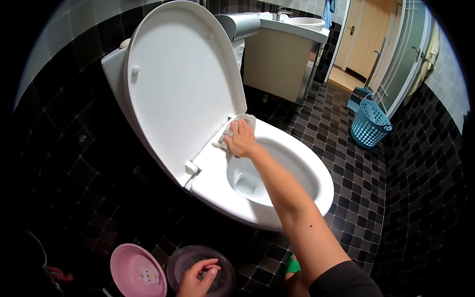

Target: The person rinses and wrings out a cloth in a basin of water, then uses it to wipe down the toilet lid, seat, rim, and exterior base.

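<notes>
my right hand (240,140) is spread over a grey rag (251,121) on the toilet rim's (213,166) back edge, probably for even pressure, left hand (194,282) loosely open above the translucent basin (177,263)

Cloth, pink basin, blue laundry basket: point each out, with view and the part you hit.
Cloth (251,120): head view, exposed upper right part.
Pink basin (127,267): head view, bare inside surface.
Blue laundry basket (366,131): head view, perforated side wall.

Toilet lid (180,74), eleven o'clock: smooth glossy plastic. Rag (251,120), twelve o'clock: rumpled matt cloth. Laundry basket (368,124), three o'clock: plastic.
</notes>
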The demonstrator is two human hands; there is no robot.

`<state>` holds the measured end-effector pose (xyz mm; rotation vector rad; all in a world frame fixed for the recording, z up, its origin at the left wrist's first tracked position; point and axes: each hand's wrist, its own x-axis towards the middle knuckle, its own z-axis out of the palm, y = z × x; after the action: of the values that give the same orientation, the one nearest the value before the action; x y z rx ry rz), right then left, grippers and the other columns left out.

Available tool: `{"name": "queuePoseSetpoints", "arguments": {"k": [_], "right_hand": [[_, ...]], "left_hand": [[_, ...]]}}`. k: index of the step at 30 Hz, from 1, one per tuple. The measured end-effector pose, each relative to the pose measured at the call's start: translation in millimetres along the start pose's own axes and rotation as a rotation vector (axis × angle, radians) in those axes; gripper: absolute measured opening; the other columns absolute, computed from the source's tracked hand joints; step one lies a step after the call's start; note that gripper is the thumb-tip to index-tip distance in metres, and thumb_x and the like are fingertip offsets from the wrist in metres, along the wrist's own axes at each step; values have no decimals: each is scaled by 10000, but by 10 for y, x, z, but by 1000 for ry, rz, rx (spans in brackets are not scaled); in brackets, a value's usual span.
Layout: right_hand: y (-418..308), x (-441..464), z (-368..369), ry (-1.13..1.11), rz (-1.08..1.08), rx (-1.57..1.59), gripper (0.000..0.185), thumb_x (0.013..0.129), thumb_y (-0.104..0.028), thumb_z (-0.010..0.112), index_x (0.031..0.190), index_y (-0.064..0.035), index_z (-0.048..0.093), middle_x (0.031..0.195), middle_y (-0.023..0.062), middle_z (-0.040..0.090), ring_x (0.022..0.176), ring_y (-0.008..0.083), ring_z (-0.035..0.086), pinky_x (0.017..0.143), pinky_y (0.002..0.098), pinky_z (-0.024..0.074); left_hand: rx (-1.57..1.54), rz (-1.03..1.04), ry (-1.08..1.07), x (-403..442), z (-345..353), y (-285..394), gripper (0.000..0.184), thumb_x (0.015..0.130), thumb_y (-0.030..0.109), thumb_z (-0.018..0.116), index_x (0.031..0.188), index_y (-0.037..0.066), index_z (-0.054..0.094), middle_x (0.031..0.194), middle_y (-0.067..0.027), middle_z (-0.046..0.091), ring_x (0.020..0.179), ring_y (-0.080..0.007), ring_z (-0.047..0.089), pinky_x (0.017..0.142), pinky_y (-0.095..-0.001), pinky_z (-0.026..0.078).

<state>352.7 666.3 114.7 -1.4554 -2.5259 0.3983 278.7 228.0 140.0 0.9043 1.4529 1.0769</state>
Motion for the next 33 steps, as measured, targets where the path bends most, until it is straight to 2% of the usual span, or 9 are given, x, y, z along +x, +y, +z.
{"name": "queuePoseSetpoints", "arguments": {"k": [1, 2, 8, 13, 14, 19, 26, 31, 33], "right_hand": [[-70, -86, 13, -19, -11, 3, 745, 967, -496, 299, 1501, -11, 112, 1559, 245, 39, 1458, 356, 3, 1172, 447, 37], [-151, -171, 77, -31, -42, 8, 754, 966, -502, 301, 1499, -6, 110, 1554, 259, 29, 1454, 371, -5, 1170, 456, 31], [-750, -1014, 294, -141, -244, -15, 760, 967, -494, 321, 1492, 14, 110, 1532, 312, 24, 1430, 459, 7, 1158, 496, 79], [-606, -1929, 333, 132, -523, -127, 663, 886, -288, 487, 1432, 31, 287, 1470, 328, 239, 1373, 450, 251, 1120, 486, 227], [-506, -2062, 325, 226, -597, -184, 655, 841, -215, 531, 1409, 40, 328, 1444, 332, 291, 1345, 449, 310, 1108, 476, 260], [66, -2770, -83, 108, -590, -286, 578, 841, -87, 486, 1398, 15, 372, 1432, 298, 337, 1330, 418, 346, 1103, 459, 290], [861, -3330, -360, 165, -656, -421, 573, 878, -124, 502, 1433, -107, 359, 1400, 256, 407, 1311, 397, 402, 1086, 504, 323], [143, -2892, -83, 135, -774, -519, 598, 871, -190, 475, 1444, -83, 345, 1406, 279, 375, 1298, 420, 398, 1093, 502, 311], [-200, -2620, 131, 246, -796, -581, 577, 881, -249, 457, 1430, -86, 392, 1414, 273, 373, 1300, 417, 395, 1085, 495, 322]], "left_hand": [[-12, 18, -2, 15, 8, 6, 302, 937, 94, 582, 1227, 10, 573, 999, -44, 670, 875, -71, 601, 780, -182, 466], [66, -15, 28, 91, 21, 111, 283, 926, 102, 597, 1169, -43, 591, 1007, -105, 687, 927, -119, 622, 832, -242, 484], [56, 125, 45, 213, 104, 125, 266, 910, 89, 594, 1149, -27, 608, 947, -96, 698, 875, -117, 633, 809, -242, 486], [25, 203, 86, 245, 162, 133, 250, 914, 82, 590, 1143, -15, 615, 935, -78, 698, 847, -89, 618, 765, -216, 476], [10, 190, 74, 227, 162, 163, 264, 921, 88, 582, 1158, -25, 598, 967, -96, 688, 902, -107, 614, 834, -235, 466], [-15, 198, 108, 119, 64, 177, 258, 925, 96, 577, 1154, -18, 602, 974, -93, 681, 912, -119, 621, 835, -238, 471], [-40, 175, 160, -152, -191, 186, 255, 924, 82, 578, 1156, -22, 596, 987, -93, 675, 930, -114, 618, 843, -237, 472], [3, 201, 157, -188, -221, 187, 255, 921, 100, 586, 1151, -9, 608, 966, -82, 685, 907, -106, 617, 828, -237, 474], [29, 212, 130, -176, -207, 234, 254, 925, 84, 582, 1153, -27, 595, 975, -89, 672, 927, -114, 619, 843, -234, 472]]}}
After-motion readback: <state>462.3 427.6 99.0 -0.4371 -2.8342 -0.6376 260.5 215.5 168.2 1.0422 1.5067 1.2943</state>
